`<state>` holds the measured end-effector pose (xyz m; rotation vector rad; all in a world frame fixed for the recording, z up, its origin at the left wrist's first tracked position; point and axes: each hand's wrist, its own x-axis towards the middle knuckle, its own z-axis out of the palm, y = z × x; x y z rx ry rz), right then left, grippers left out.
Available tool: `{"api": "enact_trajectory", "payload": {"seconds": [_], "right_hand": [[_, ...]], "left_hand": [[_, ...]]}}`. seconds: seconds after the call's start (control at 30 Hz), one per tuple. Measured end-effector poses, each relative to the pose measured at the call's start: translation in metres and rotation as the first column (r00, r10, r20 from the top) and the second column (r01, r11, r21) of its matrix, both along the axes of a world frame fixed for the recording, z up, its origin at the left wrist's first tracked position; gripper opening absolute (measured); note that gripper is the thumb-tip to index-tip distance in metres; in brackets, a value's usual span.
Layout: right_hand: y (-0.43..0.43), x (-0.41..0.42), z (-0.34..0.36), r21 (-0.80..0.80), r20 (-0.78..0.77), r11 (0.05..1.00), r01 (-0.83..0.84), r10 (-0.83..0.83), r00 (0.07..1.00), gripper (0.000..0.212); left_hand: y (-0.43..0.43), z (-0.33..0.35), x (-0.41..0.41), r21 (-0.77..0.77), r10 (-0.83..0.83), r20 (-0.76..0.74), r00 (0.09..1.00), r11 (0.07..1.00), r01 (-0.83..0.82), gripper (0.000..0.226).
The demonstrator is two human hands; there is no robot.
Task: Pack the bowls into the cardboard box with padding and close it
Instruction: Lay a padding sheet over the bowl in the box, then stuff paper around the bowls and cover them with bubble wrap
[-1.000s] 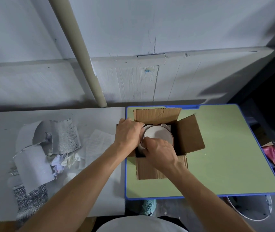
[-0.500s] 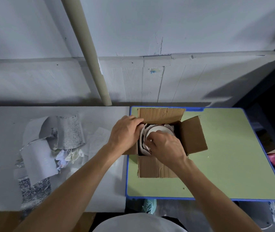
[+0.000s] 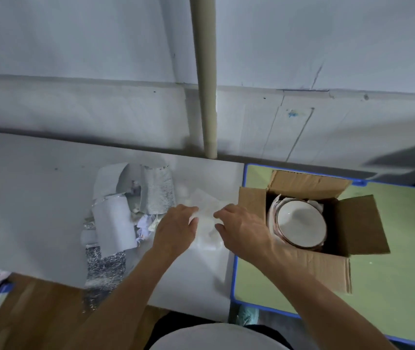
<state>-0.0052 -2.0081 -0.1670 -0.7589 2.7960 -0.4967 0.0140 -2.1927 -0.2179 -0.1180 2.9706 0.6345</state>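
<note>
1. The left hand (image 3: pixel 176 229) and the right hand (image 3: pixel 245 232) both pinch a sheet of white paper (image 3: pixel 206 223), with their fingers curled on its edges.
2. The paper lies on the white table (image 3: pixel 37 198), at 9 o'clock from the cardboard box (image 3: pixel 357 223).
3. The bowl (image 3: pixel 301 223) sits inside the box, open side up. Some crinkled wrap (image 3: pixel 274 208) is tucked beside it at 9 o'clock.
4. I think the job now is to get more padding. It helps to scrunch the paper into a soft ball, not a hard one. Then push it gently into the gaps by the bowl so nothing wobbles.
5. The bowl is round, smooth and shiny, so I think it can crack. The paper is thin and crumply. The box is brown and stiff, and its flaps stand open.
6. The silver foil padding (image 3: pixel 156 193), at 10 o'clock from the hands, looks bumpy and sparkly.
</note>
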Motion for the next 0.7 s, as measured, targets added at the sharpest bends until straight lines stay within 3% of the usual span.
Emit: {"api": "enact_trajectory", "payload": {"seconds": [0.2, 0.37, 0.53, 0.7], "right_hand": [[-0.062, 0.006, -0.043, 0.187, 0.215, 0.98, 0.066, -0.106, 0.971, 0.045], [-0.079, 0.016, -0.093, 0.381, 0.247, 0.893, 0.239, -0.347, 0.905, 0.073], [-0.083, 0.005, -0.127, 0.363, 0.235, 0.816, 0.449, -0.547, 0.804, 0.074], [-0.078, -0.005, -0.137, 0.224, 0.258, 0.766, 0.602, -0.642, 0.722, 0.074]], "left_hand": [[-0.035, -0.03, 0.001, 0.012, -0.067, 0.142, 0.988, 0.998, 0.066, 0.044], [-0.049, -0.058, -0.007, -0.002, -0.209, 0.23, 0.95, 0.977, 0.215, 0.045], [-0.051, -0.076, -0.011, 0.008, -0.277, 0.355, 0.893, 0.956, 0.293, 0.05], [-0.053, -0.087, -0.013, 0.035, -0.334, 0.403, 0.852, 0.936, 0.35, 0.056]]}}
